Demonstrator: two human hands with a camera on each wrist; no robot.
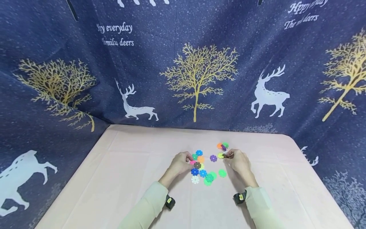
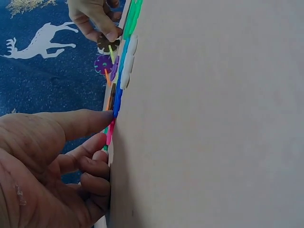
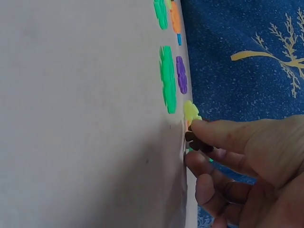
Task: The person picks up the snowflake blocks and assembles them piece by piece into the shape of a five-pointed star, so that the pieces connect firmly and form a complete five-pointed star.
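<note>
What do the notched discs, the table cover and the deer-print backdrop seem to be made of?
Notched discs: probably smooth plastic, from their even colours and regular notches. Table cover: matte, faintly creased; cloth or soft vinyl, I can't tell which. Backdrop: likely matte printed fabric, since its folds distort the pattern.

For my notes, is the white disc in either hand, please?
No, the white disc lies on the table, apart from the left hand and right hand.
</note>
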